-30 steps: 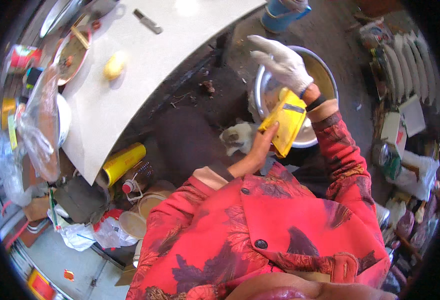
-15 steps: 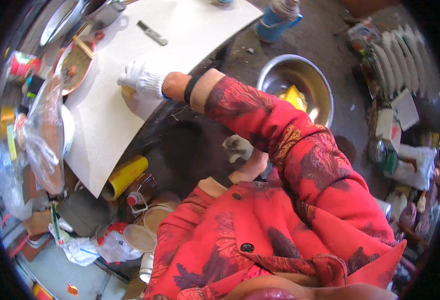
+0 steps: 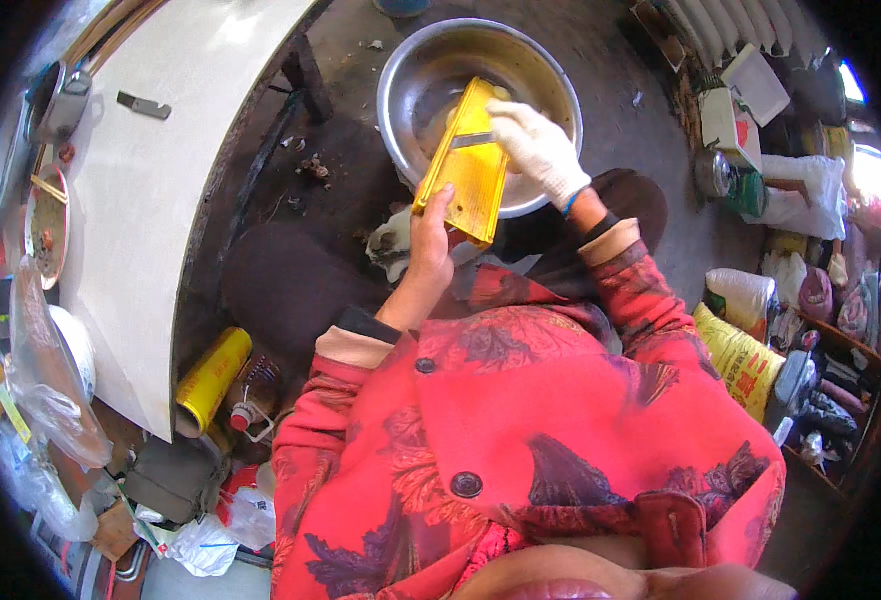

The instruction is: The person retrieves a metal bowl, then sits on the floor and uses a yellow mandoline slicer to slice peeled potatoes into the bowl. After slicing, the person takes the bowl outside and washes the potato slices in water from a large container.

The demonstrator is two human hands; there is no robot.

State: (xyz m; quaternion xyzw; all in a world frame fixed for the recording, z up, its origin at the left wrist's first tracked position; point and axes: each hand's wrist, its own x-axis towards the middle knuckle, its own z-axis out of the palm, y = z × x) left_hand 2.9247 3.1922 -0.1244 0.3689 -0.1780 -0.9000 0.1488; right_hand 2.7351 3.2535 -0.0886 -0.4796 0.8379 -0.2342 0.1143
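Note:
My left hand (image 3: 431,240), bare, grips the near end of a yellow mandoline slicer (image 3: 479,180) with a slanted metal blade. The slicer leans over a wide steel basin (image 3: 397,110), its far end inside. My right hand (image 3: 541,150), in a white knit glove, is at the slicer's far half, just beyond the blade. Its fingers are bent, and what they hold is hidden. A pale roundish piece (image 3: 501,92) shows by the fingertips. More pale pieces lie in the basin, partly covered by the slicer.
On my left stands a white table (image 3: 151,170) bearing a knife (image 3: 145,105), a pot (image 3: 64,105) and a red-rimmed dish (image 3: 49,220). A white and dark furry animal (image 3: 389,243) is between my knees. A yellow tube (image 3: 213,382) and bottle (image 3: 254,395) stand near the table; sacks (image 3: 733,355) lie right.
My gloved right hand has left the table, where it was on a pale roundish thing, and come to the slicer. My left hand now holds the slicer, raised from the basin. The view has turned right.

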